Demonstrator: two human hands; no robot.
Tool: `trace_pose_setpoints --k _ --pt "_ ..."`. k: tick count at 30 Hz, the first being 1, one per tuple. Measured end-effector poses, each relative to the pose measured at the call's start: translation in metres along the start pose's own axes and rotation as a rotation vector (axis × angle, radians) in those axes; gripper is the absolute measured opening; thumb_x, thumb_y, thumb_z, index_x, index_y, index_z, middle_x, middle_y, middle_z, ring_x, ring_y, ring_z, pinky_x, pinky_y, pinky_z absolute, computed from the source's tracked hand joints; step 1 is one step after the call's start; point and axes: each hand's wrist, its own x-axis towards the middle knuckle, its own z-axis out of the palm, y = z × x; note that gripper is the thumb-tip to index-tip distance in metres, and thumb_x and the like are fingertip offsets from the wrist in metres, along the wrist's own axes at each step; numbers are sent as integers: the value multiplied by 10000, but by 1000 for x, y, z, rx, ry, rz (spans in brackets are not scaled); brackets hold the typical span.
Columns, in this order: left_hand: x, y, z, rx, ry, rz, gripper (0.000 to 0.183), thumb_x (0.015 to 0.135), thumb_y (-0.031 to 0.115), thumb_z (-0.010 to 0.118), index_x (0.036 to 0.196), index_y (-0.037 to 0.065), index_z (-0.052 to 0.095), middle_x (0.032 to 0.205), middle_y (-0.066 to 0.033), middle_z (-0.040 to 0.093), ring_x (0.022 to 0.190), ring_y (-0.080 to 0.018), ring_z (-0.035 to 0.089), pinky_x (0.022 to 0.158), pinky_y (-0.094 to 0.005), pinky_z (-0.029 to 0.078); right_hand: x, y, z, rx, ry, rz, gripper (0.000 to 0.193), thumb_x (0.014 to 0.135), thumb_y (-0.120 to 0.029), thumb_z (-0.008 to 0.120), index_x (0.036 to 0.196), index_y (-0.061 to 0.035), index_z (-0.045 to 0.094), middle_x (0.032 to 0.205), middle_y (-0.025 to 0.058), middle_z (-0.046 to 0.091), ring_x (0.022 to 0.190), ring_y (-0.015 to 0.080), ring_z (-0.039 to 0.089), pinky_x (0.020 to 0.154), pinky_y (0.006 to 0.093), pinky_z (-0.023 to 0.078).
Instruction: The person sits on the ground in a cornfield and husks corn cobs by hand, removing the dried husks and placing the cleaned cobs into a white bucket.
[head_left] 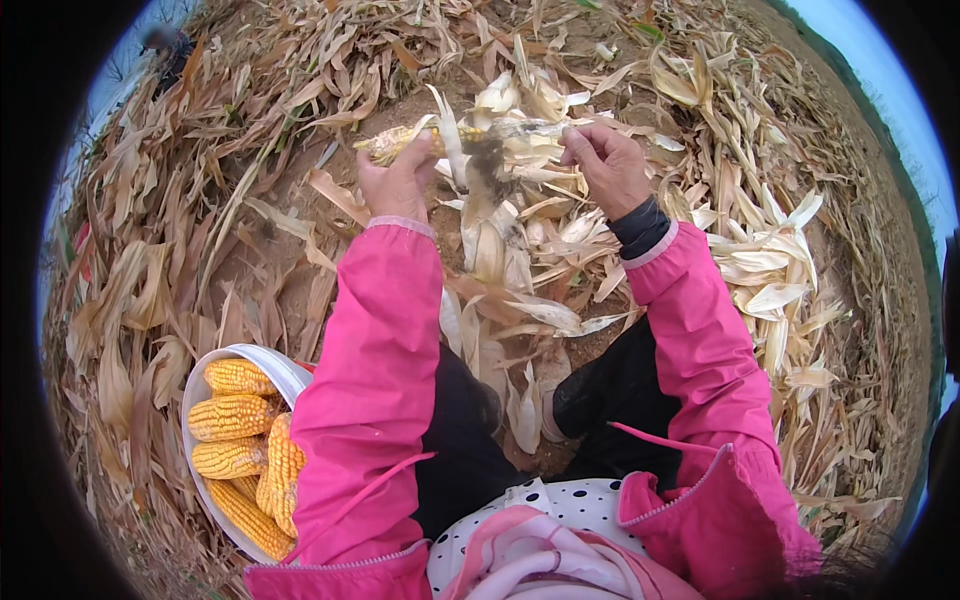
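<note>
My left hand (pixel 396 182) is closed around an ear of corn (pixel 384 147), which lies sideways with yellow kernels showing at its left end. Pale husk (pixel 452 140) stands up from the ear beside my fingers. At the ear's right end, my right hand (pixel 608 165) pinches a thin greyish strip of husk or silk (pixel 530 128), stretched between the two hands. A dark, blurred patch (pixel 487 170) hangs below that strip; whether it is dust or blackened husk I cannot make out.
By my left forearm stands a white bucket (pixel 290 372) with several husked yellow ears (pixel 230 417). Loose pale husks (pixel 540 310) lie between my feet and to the right (pixel 775 270). Dry stalks and leaves (pixel 130 300) cover the ground around. A person (pixel 172 55) is at the far left.
</note>
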Motion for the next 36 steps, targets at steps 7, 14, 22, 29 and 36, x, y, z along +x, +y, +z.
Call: trace_pose_setpoints --k 7,14,22,29,36 --pt "-33 -9 23 562 -305 549 458 655 92 758 1017 49 481 960 -84 551 872 -172 560 757 -297 460 -21 -24 32 768 -493 604 533 907 -499 451 996 15 561 828 90 626 705 182 620 577 321 540" --pt "-54 -26 31 694 -672 851 413 663 -80 627 1032 59 504 1076 -118 540 996 -272 561 849 -335 452 -29 -36 28 989 -303 649 520 861 -550 500 1091 -86 542 938 83 593 837 206 609 686 416 550" --pt "-82 -24 45 788 -946 891 505 640 -80 652 1106 41 499 1209 -163 503 1073 -348 527 867 -366 455 -28 -21 -2 1059 -215 533 280 907 -312 509 1020 -59 542 850 51 587 694 146 572 600 301 505" --pt "-69 -32 30 1011 -915 729 364 750 -4 645 1099 27 544 1019 -119 597 878 -227 596 750 -308 491 -85 -32 -122 691 124 368 224 831 -179 602 963 -3 560 793 69 590 653 143 584 468 260 486" --pt "-28 -59 -4 1215 -990 493 283 792 37 643 1069 29 588 866 -69 622 742 -119 594 638 -258 498 -272 -8 -272 175 646 651 173 805 -133 653 806 -4 538 644 19 497 441 83 422 364 221 309"
